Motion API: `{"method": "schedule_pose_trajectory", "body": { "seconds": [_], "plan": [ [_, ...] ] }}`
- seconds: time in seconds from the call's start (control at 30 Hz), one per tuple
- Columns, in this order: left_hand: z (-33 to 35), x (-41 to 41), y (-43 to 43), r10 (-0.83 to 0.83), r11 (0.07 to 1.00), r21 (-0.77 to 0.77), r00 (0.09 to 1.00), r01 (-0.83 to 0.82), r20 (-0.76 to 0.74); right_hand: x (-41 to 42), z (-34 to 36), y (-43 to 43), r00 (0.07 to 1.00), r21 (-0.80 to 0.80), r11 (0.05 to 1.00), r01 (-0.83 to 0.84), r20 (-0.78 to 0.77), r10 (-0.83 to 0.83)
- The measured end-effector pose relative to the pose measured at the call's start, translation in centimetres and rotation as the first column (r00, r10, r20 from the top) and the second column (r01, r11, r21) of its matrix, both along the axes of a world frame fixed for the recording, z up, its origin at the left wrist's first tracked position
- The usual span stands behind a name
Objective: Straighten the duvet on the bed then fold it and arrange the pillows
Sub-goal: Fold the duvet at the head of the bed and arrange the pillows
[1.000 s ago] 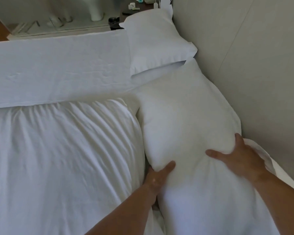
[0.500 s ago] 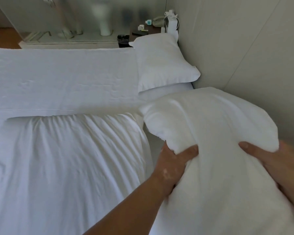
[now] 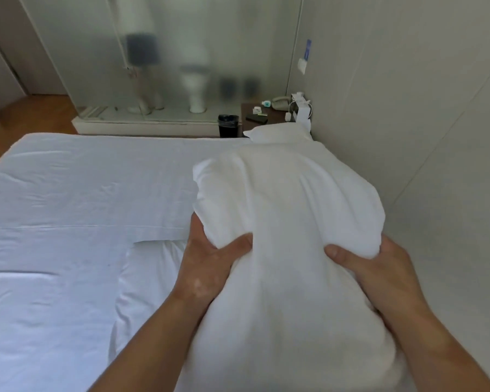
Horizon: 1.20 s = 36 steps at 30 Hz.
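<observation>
Holding the pillow (image 3: 289,210) above the bed (image 3: 40,306) by the wall (image 3: 436,137), left hand (image 3: 210,261) and right hand (image 3: 379,270) fingers clamped on it, I judge the duvet (image 3: 82,188) folded and only pillow placing left.

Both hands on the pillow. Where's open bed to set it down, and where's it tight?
Free: the flat bed left of the held pillow, out to its far edge. Tight: the far corner, where the second pillow lies by the wall and the cluttered nightstand. Bed under the held pillow is hidden.
</observation>
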<state>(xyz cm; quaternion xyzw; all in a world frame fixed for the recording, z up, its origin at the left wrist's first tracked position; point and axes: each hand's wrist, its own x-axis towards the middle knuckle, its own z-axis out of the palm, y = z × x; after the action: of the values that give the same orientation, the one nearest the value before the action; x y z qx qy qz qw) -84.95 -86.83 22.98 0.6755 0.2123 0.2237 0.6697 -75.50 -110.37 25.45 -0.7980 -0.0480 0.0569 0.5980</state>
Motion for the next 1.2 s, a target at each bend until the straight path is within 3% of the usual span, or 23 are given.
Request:
{"method": "schedule_pose_trajectory", "body": {
  "seconds": [0.27, 0.5, 0.67, 0.73, 0.87, 0.93, 1.07, 1.13, 1.2],
  "plan": [
    [4.1, -16.9, 21.5, 0.171, 0.96, 0.252, 0.971, -0.125, -0.169, -13.7, -1.4, 21.6, 0.949, 0.075, 0.956, -0.285, -0.116, 0.292],
    [-0.2, -30.3, 36.2, 0.308, 0.906, 0.396, 0.877, -0.151, -0.369, -24.0, -9.7, 37.6, 0.853, 0.106, 0.878, -0.467, -0.208, 0.479],
    [-10.2, -35.6, 42.9, 0.359, 0.902, 0.407, 0.774, -0.144, -0.522, -29.2, -19.5, 43.5, 0.792, 0.021, 0.848, -0.53, -0.344, 0.504],
    [-16.1, -37.0, 43.8, 0.382, 0.902, 0.413, 0.679, -0.126, -0.627, -30.5, -24.5, 44.4, 0.766, -0.07, 0.829, -0.555, -0.431, 0.477],
    [-29.5, -40.0, 41.1, 0.229, 0.922, 0.345, 0.471, 0.175, -0.852, -30.9, -31.6, 43.4, 0.595, -0.119, 0.745, -0.656, -0.689, 0.414],
    [-33.6, -41.1, 37.9, 0.235, 0.91, 0.337, 0.37, 0.241, -0.899, -30.8, -32.5, 42.6, 0.546, -0.131, 0.696, -0.707, -0.726, 0.418],
    [-31.9, -37.5, 31.9, 0.472, 0.845, 0.535, 0.46, 0.01, -0.752, -29.7, -29.7, 41.8, 0.568, -0.175, 0.682, -0.71, -0.715, 0.407],
    [-28.7, -33.4, 29.0, 0.401, 0.862, 0.507, 0.582, 0.022, -0.707, -27.5, -26.5, 40.9, 0.626, -0.212, 0.694, -0.688, -0.656, 0.421],
    [-26.2, -28.8, 26.3, 0.21, 0.925, 0.371, 0.705, 0.081, -0.677, -24.0, -23.0, 39.0, 0.719, -0.293, 0.696, -0.655, -0.525, 0.455]
  ]
}}
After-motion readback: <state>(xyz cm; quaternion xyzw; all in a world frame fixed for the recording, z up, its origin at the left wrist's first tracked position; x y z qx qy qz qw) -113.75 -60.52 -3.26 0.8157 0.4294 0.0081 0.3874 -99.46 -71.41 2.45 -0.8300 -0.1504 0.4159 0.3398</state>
